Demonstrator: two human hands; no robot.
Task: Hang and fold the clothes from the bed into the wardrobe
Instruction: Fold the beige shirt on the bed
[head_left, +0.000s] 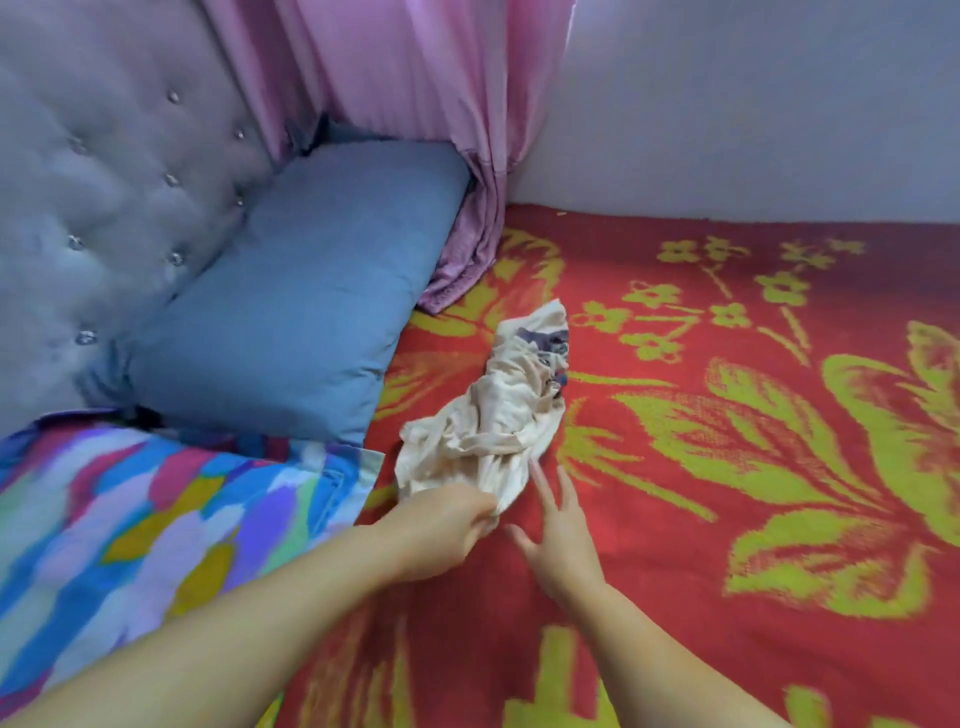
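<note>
A crumpled cream garment (498, 415) with a blue-purple print lies on the red bed blanket (727, 467) with yellow-green flowers. My left hand (441, 530) grips the garment's near edge, fingers curled into the cloth. My right hand (558, 530) lies just to the right of it with fingers straight and spread, fingertips close to the garment's lower right edge, holding nothing. The wardrobe is out of view.
A blue pillow (296, 317) leans against the grey tufted headboard (104, 182) at the left. A multicoloured pillow or quilt (130, 519) lies near the front left. A pink curtain (441, 130) hangs onto the bed at the back, next to a pale wall (753, 104).
</note>
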